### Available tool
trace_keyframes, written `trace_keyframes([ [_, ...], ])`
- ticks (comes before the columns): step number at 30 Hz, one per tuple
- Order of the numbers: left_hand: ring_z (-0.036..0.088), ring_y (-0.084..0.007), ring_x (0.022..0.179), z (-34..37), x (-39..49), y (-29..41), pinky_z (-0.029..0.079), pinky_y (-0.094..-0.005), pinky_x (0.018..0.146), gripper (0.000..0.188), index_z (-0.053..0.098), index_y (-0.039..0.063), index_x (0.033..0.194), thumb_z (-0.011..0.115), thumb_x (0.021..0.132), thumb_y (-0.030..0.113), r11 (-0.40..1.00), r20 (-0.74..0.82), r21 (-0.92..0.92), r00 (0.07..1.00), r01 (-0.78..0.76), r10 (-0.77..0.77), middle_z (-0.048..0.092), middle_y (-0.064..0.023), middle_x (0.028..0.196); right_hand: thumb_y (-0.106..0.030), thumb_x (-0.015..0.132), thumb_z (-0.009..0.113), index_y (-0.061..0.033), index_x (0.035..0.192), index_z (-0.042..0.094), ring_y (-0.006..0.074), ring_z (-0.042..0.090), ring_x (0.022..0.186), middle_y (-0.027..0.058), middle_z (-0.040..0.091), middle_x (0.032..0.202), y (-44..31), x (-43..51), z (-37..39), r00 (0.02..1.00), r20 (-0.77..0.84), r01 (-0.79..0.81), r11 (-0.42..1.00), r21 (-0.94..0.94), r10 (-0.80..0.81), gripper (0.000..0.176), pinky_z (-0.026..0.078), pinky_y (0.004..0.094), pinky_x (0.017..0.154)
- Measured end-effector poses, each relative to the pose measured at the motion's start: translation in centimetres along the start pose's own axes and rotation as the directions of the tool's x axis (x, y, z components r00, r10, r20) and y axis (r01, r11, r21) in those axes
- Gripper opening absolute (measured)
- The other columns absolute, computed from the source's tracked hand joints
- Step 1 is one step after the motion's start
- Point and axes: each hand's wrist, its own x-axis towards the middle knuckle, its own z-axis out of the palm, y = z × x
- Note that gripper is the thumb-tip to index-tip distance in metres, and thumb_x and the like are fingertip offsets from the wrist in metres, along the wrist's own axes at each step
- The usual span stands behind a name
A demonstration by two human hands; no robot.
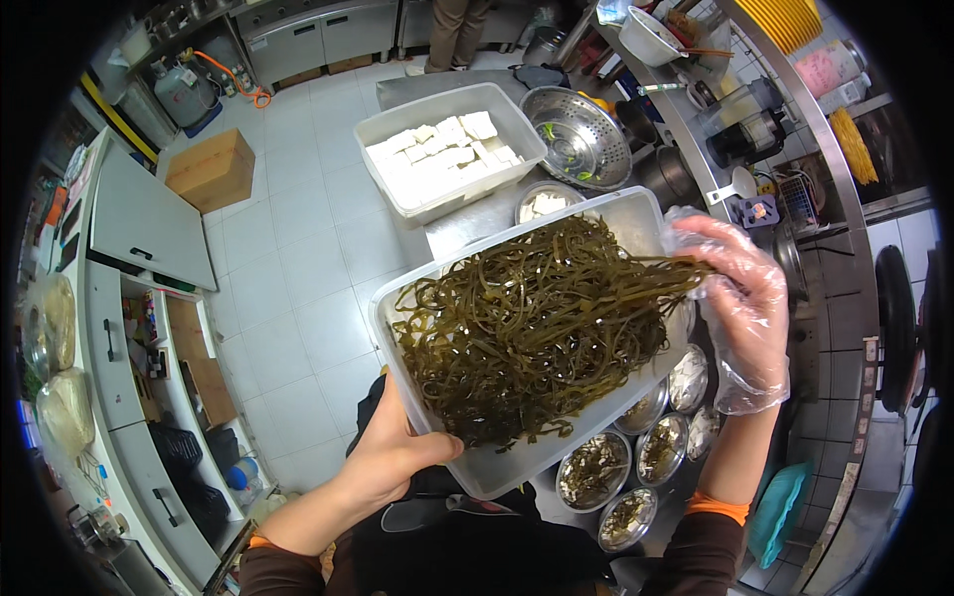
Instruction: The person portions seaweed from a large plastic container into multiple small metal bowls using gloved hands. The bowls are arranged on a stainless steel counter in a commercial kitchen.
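My bare left hand (406,447) grips the near left corner of a translucent plastic tub (514,473), its thumb over the rim. The tub is tilted and holds a heap of dark green kelp strips (522,328). My right hand (734,298), in a clear plastic glove, pinches a bundle of the strips at the tub's right end; they stretch back into the heap. Below the tub, to the right, stand several round metal bowls (594,471), some with kelp over white pieces. Another metal bowl (548,201) of white tofu pieces sits behind the tub, partly hidden.
A second plastic tub (447,201) of white tofu blocks stands on the steel table (455,235), beside a steel colander (577,141) with green scraps. A steel shelf (827,149) runs along the right. A cardboard box (211,171) is on the floor; a person's legs (455,33) show at the back.
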Motion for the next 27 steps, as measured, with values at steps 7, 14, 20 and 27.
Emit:
trace_keyframes([
  [7, 0.043, -0.0223, 0.122, 0.2, 0.1, -0.1, 0.04, -0.0351, 0.099, 0.09, 0.016, 0.007, 0.144, 0.055, 0.065, -0.013, 1.0, 0.026, 0.015, 1.0, 0.003, -0.004, 0.04, -0.0118, 0.131, 0.009, 0.069, 0.057, -0.0011, 0.106, 0.064, 0.0319, 0.065, 0.085, 0.0175, 0.065, 0.093, 0.5, -1.4, 0.7, 0.943, 0.286, -0.055, 0.93, -0.364, 0.168, 0.039, 0.052, 0.0359, 0.077],
  [14, 0.04, -0.022, 0.126, 0.2, -0.2, -0.2, 0.039, -0.0357, 0.1, 0.094, 0.013, 0.009, 0.147, 0.054, 0.065, -0.013, 1.0, 0.048, 0.007, 0.999, 0.006, -0.006, 0.037, -0.0105, 0.137, -0.003, 0.068, 0.071, -0.0146, 0.14, 0.038, 0.0355, 0.064, 0.07, 0.0176, 0.064, 0.077, -1.0, -1.9, 3.9, 0.874, 0.383, -0.016, 0.804, -0.594, 0.3, 0.08, 0.051, 0.042, 0.068],
  [20, 0.04, -0.0229, 0.127, 0.0, -0.5, -0.4, 0.039, -0.0359, 0.101, 0.095, 0.012, 0.01, 0.148, 0.054, 0.066, -0.012, 1.0, 0.049, -0.002, 0.999, -0.004, 0.004, 0.037, -0.0104, 0.138, 0.006, 0.062, 0.072, -0.0078, 0.129, 0.05, 0.0218, 0.064, 0.075, 0.0094, 0.061, 0.093, -1.1, -1.9, 2.0, 0.949, 0.254, -0.064, 0.9, -0.431, 0.189, 0.072, 0.052, 0.0357, 0.072],
  [27, 0.041, -0.0226, 0.126, 0.4, -0.8, -0.2, 0.039, -0.0356, 0.1, 0.094, 0.012, 0.009, 0.148, 0.053, 0.066, -0.012, 1.0, 0.068, 0.03, 0.998, -0.008, 0.006, 0.036, -0.0112, 0.138, 0.007, 0.07, 0.064, -0.0074, 0.096, 0.068, 0.0257, 0.062, 0.078, 0.0088, 0.059, 0.081, 0.0, -2.4, 3.4, 0.91, 0.415, 0.194, 0.884, -0.426, 0.0, 0.029, 0.05, 0.0326, 0.068],
])
